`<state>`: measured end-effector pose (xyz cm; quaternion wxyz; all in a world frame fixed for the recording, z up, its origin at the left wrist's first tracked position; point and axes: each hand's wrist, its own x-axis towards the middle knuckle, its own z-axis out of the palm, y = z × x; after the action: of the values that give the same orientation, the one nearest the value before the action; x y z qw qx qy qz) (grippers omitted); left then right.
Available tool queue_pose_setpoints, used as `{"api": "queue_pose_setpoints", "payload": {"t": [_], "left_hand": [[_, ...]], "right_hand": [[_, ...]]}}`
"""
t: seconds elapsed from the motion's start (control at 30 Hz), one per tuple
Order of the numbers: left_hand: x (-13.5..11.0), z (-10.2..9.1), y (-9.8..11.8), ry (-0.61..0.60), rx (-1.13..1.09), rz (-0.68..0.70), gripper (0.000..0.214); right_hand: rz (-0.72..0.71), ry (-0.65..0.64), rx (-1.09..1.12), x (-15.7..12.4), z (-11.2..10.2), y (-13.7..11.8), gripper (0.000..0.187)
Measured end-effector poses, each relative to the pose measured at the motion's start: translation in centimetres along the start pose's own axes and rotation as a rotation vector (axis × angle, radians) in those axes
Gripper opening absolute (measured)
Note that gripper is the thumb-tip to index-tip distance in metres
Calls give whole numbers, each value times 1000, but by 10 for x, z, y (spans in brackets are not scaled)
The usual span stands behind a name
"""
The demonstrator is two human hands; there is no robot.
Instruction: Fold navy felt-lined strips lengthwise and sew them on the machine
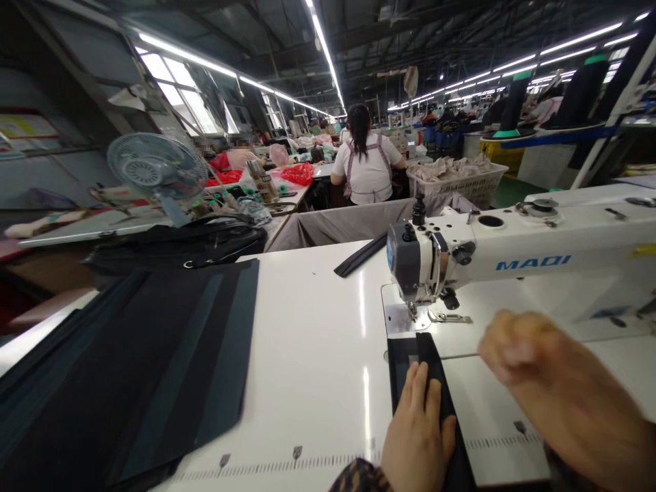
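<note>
Left hand point(419, 425) flat, right hand point(527, 352) raised.

A narrow black fabric strip point(431, 357) lies flat on the white tabletop point(318, 355), near the needle plate point(398, 320)

Blue "MAQI" lettering point(534, 263) on the white sewing machine point(538, 229)

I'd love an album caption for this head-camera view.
Left hand on a dark fabric strip before the sewing machine; right hand, blurred, alongside.
</note>
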<state>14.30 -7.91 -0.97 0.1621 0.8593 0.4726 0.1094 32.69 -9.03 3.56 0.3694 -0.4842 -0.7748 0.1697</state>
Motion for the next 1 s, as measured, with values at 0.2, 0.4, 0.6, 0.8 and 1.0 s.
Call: {"api": "queue_pose_setpoints", "payload": {"t": [0.2, 0.4, 0.6, 0.8, 1.0], "left_hand": [[3, 5, -3, 21, -12, 26, 45], [3, 13, -12, 35, 0, 80, 46], [5, 24, -17, 101, 84, 130, 46], [4, 24, -16, 172, 136, 146, 40], [4, 23, -14, 227, 126, 134, 38]], "right_hand": [[183, -43, -10, 52, 62, 56, 22], [-65, -179, -192, 48, 66, 60, 19], [211, -177, -61, 57, 69, 65, 6], [332, -126, -55, 63, 75, 70, 14], [-16, -69, -276, 18, 83, 59, 29]]}}
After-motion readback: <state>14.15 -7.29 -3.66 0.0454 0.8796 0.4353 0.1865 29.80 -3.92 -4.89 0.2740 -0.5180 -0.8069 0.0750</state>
